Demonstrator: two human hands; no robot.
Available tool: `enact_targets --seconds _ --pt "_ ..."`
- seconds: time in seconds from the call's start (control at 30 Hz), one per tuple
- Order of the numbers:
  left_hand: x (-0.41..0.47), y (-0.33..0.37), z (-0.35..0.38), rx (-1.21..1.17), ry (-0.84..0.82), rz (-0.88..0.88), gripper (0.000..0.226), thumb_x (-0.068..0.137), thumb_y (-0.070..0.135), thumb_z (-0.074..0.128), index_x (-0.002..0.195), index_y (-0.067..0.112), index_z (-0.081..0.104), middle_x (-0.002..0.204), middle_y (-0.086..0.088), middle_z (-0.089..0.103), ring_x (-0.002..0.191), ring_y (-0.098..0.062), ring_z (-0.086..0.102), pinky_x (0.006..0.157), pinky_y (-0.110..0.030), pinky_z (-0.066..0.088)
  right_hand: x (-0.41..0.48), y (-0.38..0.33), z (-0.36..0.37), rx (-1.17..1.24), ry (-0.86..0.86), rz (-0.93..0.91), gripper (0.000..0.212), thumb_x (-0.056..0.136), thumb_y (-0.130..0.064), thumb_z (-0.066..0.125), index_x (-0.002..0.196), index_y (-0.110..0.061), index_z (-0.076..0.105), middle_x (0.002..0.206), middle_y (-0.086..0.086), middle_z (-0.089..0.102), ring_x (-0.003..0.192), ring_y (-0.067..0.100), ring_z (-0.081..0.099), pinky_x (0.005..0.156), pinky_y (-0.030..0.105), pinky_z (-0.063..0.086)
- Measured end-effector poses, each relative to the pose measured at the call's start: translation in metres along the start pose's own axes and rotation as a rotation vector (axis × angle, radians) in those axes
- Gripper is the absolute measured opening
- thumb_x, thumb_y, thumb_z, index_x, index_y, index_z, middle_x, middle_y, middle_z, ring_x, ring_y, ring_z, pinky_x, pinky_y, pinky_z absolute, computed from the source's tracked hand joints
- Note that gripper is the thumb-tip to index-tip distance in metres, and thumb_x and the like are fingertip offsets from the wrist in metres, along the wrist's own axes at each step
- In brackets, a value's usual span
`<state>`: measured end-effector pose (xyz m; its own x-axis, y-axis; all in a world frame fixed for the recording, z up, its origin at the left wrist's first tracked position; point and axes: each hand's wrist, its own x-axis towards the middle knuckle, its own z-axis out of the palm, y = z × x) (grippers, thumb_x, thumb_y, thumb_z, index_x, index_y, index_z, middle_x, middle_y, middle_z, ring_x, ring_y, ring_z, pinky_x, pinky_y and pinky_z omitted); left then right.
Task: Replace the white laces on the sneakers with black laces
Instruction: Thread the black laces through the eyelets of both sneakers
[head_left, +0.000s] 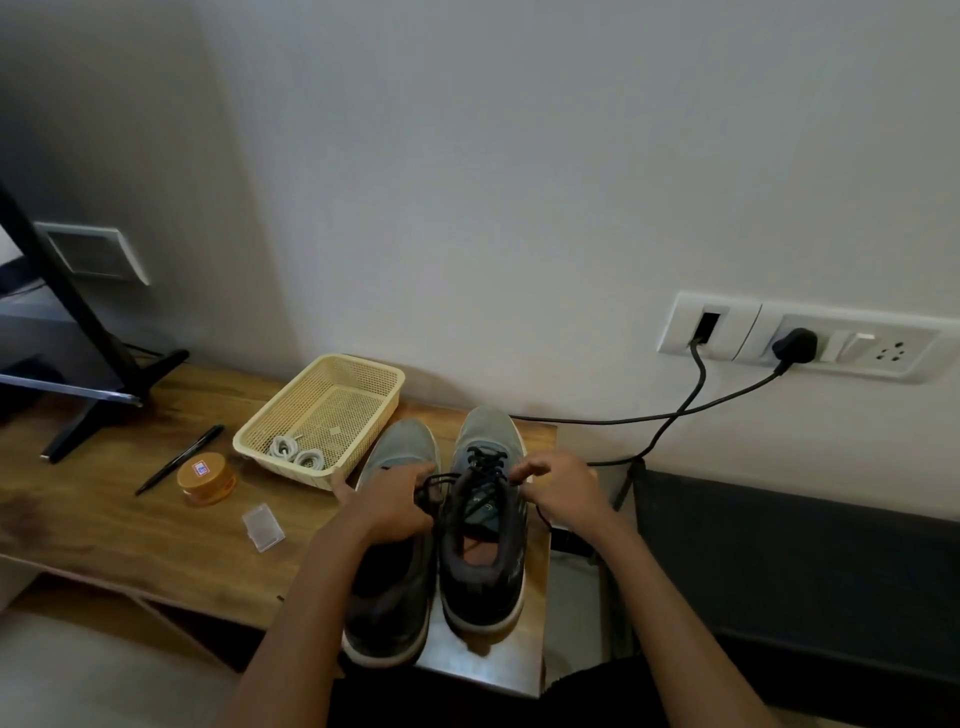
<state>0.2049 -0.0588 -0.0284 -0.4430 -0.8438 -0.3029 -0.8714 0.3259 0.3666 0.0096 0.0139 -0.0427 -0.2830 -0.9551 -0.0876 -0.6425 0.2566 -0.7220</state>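
Grey sneakers, 2 of them, sit side by side on the right end of the wooden table (130, 519), toes to the wall. Right sneaker (485, 545) has the black lace (485, 460) criss-crossed through its eyelets. Left hand (387, 506) is over the left sneaker (395, 452), fingers curled round a bunched end of that lace. Right hand (558, 491) pinches the other end between thumb and fingers just beside the right sneaker's top eyelets; loose lace hangs under it. Lacing on the left sneaker is hidden by the hand, cannot tell.

2 coiled white laces (296, 452) lie in the near corner of the cream mesh basket (363, 371), just left of the sneakers. Further left: black pen (182, 457), orange round container (205, 478), clear plastic case (263, 526). Black plug (795, 345) sits in the wall socket panel (727, 332).
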Motion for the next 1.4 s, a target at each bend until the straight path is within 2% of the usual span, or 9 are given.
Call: enact_targets --seconds 0.2,0.3,0.43,0.67,0.8,0.93,1.2,1.27,1.4 --pt "0.0 0.005 -0.001 -0.209 0.225 -0.094 0.017 0.091 0.025 0.057 0.101 0.034 0.068 0.088 0.015 0.066 0.11 -0.007 0.056 0.113 -0.053 -0.008 0.003 -0.005 0.002 -0.185 0.032 -0.027 0.011 0.089 -0.02 0.063 0.086 -0.027 0.071 0.092 -0.014 0.063 0.1 0.01 0.056 0.097 0.039 0.036" --pt "0.001 0.003 -0.003 -0.24 0.288 -0.126 0.013 0.09 0.024 0.06 0.089 0.028 0.073 0.091 0.016 0.068 0.102 -0.003 0.055 0.112 -0.042 0.001 0.003 0.001 0.004 -0.178 0.022 -0.018 0.021 0.09 -0.021 0.061 0.071 -0.029 0.061 0.082 -0.014 0.057 0.091 0.011 0.054 0.09 0.037 0.039" --pt "0.004 -0.001 0.0 -0.216 0.352 -0.155 0.028 0.09 0.028 0.06 0.063 0.035 0.064 0.067 0.024 0.06 0.088 0.004 0.051 0.115 -0.051 -0.004 0.004 0.018 0.001 -0.147 0.039 0.1 0.024 0.087 -0.027 0.064 0.063 -0.028 0.058 0.08 -0.01 0.06 0.097 0.017 0.054 0.095 0.042 0.039" --pt "0.003 0.006 0.004 -0.23 0.408 -0.239 0.018 0.091 0.028 0.059 0.078 0.03 0.071 0.088 0.014 0.071 0.107 -0.007 0.058 0.113 -0.048 -0.012 -0.007 0.047 -0.022 -0.236 0.087 0.383 0.016 0.09 -0.026 0.058 0.085 -0.019 0.071 0.104 -0.004 0.058 0.121 0.025 0.037 0.095 0.039 0.026" --pt "0.005 0.003 0.005 -0.271 0.42 -0.258 0.022 0.091 0.024 0.056 0.073 0.029 0.068 0.077 0.014 0.068 0.105 -0.007 0.057 0.111 -0.048 -0.014 -0.016 0.074 -0.047 -0.251 0.135 0.655 0.021 0.086 -0.019 0.054 0.104 -0.018 0.064 0.124 0.01 0.052 0.125 0.031 0.036 0.101 0.043 0.024" --pt "0.007 0.005 0.006 -0.2 0.396 -0.264 0.021 0.091 0.028 0.057 0.073 0.032 0.067 0.085 0.015 0.07 0.107 -0.009 0.057 0.112 -0.049 -0.009 -0.02 0.086 -0.053 -0.247 0.138 0.803 0.014 0.083 -0.016 0.057 0.097 -0.012 0.059 0.123 0.013 0.052 0.125 0.032 0.038 0.103 0.044 0.023" --pt "0.007 0.008 0.003 -0.036 0.318 -0.114 0.023 0.094 0.032 0.049 0.113 0.038 0.061 0.106 0.017 0.069 0.117 -0.008 0.053 0.112 -0.055 -0.006 -0.009 0.06 -0.031 -0.136 0.017 0.389 0.01 0.084 -0.018 0.063 0.088 -0.027 0.064 0.109 0.0 0.064 0.114 0.023 0.052 0.097 0.043 0.04" --pt "0.008 0.013 0.004 -0.026 0.292 -0.084 0.023 0.096 0.035 0.046 0.113 0.038 0.061 0.108 0.017 0.068 0.116 -0.007 0.053 0.112 -0.056 -0.006 -0.005 0.044 -0.023 -0.031 0.006 0.246 0.019 0.083 -0.014 0.065 0.097 -0.027 0.068 0.109 -0.003 0.065 0.11 0.018 0.055 0.098 0.043 0.044" --pt "0.015 0.018 0.011 -0.015 0.251 -0.064 0.019 0.095 0.037 0.048 0.1 0.034 0.066 0.102 0.012 0.068 0.109 -0.01 0.056 0.11 -0.054 0.0 0.001 0.017 -0.006 0.027 -0.019 0.03 0.015 0.087 -0.016 0.064 0.102 -0.018 0.069 0.099 -0.007 0.064 0.097 0.009 0.056 0.084 0.022 0.044"
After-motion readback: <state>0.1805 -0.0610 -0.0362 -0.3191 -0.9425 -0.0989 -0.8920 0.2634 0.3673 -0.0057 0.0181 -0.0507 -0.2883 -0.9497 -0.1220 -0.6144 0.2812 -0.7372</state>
